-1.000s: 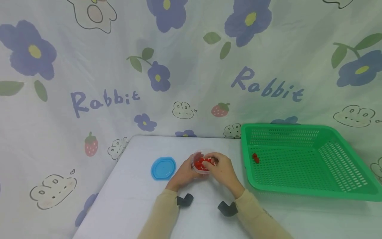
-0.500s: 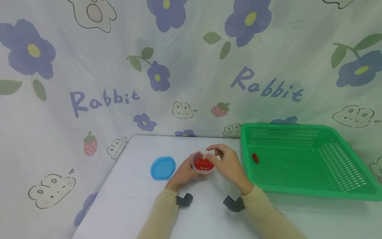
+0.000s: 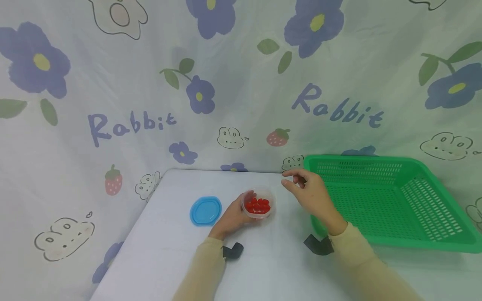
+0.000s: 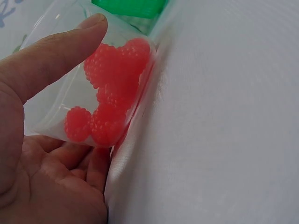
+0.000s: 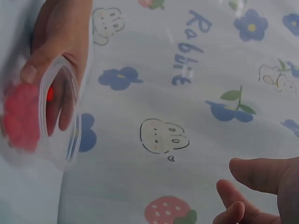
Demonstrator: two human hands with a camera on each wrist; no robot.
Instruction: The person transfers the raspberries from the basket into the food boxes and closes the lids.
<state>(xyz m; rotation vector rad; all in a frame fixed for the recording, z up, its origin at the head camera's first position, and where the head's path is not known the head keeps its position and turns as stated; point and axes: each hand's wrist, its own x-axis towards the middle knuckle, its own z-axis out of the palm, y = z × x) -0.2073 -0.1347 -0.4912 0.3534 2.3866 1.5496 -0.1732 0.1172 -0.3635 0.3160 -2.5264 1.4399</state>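
Observation:
A clear plastic tub [image 3: 273,200] stands on the white table with several red raspberries [image 3: 257,207] inside. My left hand [image 3: 234,216] grips it from the left side. In the left wrist view, the thumb lies along the tub's wall and the other fingers are bent at its far side, against bumpy red raspberries [image 4: 114,88]. To the right of the tub, my right hand [image 3: 311,193] is raised near the basket's left edge. Its thumb [image 5: 254,173] and fingers are apart in the right wrist view, with nothing visible between them.
A green slotted basket [image 3: 380,241] stands at the right of the table. Part of its left side is hidden behind my right hand. A blue lid [image 3: 206,211] lies to the left of my left hand. Behind the table hangs a patterned cloth [image 3: 233,83].
My right hand has come out of the tub and moved right to the basket's left edge, now covering the red pieces seen there earlier. The left hand and tub have stayed put.

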